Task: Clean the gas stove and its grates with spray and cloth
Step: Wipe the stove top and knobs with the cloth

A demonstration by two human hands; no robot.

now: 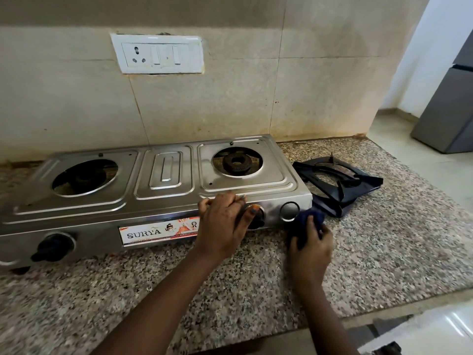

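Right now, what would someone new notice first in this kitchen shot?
The steel gas stove on the granite counter, its burners bare. Its dark grates lie stacked on the counter to its right. The left hand steadies the stove's front edge while the right hand presses a blue cloth against its corner.

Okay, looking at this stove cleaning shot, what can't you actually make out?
- Right knob: head view, mostly hidden by the left hand.
- Cloth: partly covered by the right hand.
- Stove: left end cut off by the frame edge.
- Spray bottle: not in view.
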